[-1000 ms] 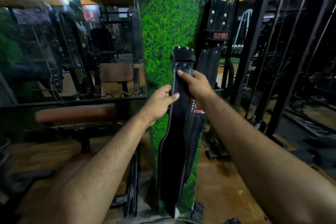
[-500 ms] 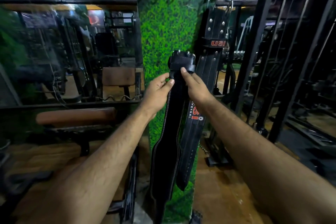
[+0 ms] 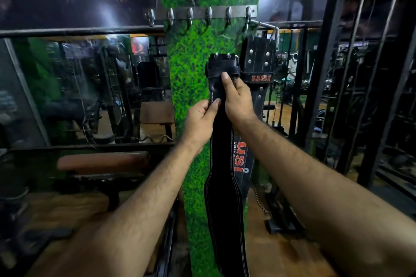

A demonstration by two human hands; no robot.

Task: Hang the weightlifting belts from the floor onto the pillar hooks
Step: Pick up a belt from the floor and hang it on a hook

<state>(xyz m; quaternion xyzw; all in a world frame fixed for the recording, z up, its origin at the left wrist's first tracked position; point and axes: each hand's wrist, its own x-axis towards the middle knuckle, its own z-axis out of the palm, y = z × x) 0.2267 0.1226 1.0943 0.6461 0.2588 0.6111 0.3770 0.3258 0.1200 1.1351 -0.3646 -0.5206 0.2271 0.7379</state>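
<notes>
Black leather makes up the belt held upright before the green pillar, its buckle end at 12 o'clock of the hands and below the hook rail; its tail hangs down toward 6 o'clock. The right hand is clamped on the belt just under the buckle loop, thumb on the front. The left hand, at 8 o'clock of the right, pinches the belt's left edge between thumb and fingers. A second belt marked USI already hangs from the rail's rightmost hook, at 2 o'clock of the held buckle and partly behind the held belt. The other hooks on the rail carry nothing. At 9 o'clock of the pillar, a mirror shows gym machines above a brown padded bench. At 3 o'clock stand dark steel racks. Brown floor shows at the pillar's foot.
</notes>
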